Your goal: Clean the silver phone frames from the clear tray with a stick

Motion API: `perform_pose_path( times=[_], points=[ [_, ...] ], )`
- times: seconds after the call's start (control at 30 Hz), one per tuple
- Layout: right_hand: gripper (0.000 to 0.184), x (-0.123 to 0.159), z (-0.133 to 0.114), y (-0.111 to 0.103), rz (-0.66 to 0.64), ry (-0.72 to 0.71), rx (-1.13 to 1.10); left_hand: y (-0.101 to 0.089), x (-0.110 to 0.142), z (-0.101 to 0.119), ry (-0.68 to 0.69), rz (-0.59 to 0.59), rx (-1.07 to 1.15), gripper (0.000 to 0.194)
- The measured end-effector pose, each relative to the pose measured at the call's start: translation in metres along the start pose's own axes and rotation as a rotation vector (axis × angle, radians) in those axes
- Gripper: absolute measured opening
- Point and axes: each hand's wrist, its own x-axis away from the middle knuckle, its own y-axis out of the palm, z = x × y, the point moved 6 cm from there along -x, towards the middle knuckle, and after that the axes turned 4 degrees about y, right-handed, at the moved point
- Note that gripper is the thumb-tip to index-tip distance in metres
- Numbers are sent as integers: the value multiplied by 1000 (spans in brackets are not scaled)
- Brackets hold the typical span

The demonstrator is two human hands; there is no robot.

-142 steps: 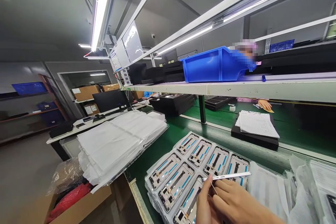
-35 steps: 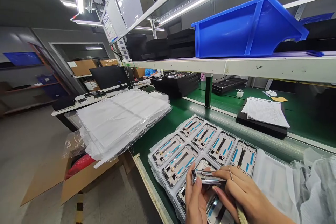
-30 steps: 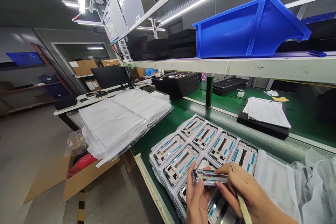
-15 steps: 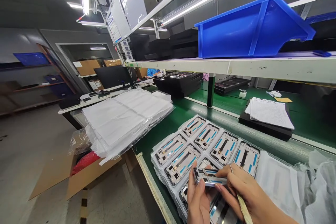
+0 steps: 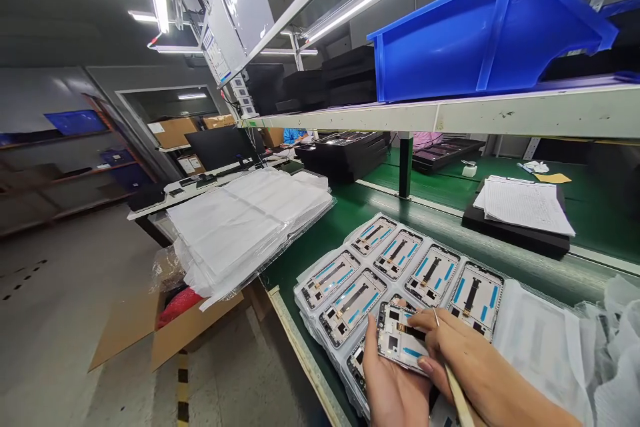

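My left hand (image 5: 393, 383) cups a phone frame panel (image 5: 400, 343) from below, with the thumb on its left edge. My right hand (image 5: 467, 363) presses fingers on the panel's right side and also holds a thin pale stick (image 5: 450, 380) that points up past the fingers. Both hands hover over a white tray of phone frame panels (image 5: 395, 273) with blue strips, laid out in rows on the green bench (image 5: 350, 213).
A wide stack of white sheets in clear plastic (image 5: 245, 223) overhangs the bench's left end, above an open cardboard box (image 5: 150, 327). Loose white bags (image 5: 600, 347) lie at the right. A black tray with papers (image 5: 520, 213) sits behind. A blue bin (image 5: 475, 33) stands on the shelf overhead.
The panel has been turned from edge-on to face-up in my hands and lowered slightly. My view has shifted a little, bringing the tray closer.
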Motion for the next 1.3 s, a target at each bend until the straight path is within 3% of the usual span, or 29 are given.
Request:
perform_pose_path(
  times=[0.17,0.3,0.47,0.63,0.83,1.0,1.13,1.3],
  points=[
    [37,1,9,0,59,79,41,-5,-10,1,-12,-76,12,53],
    [36,3,3,-3,158,121,91,-8,-12,-2,-108,-91,33,45],
    [29,5,17,19,-93,532,-312,-11,-11,-7,-219,-34,-117,62],
    [36,10,37,22,-113,786,-601,-10,-14,-9,-254,-105,-98,62],
    [42,10,37,19,-109,740,-671,-17,-19,-8,-274,-136,-79,64],
    [35,4,32,25,-130,636,-641,-13,-16,-9,-359,-262,-35,77],
    [34,10,35,25,-90,651,-516,-15,-17,-6,-327,-240,-27,70],
    [26,13,28,23,-88,496,-340,-17,-20,-5,-295,-303,-125,64]
  ],
)
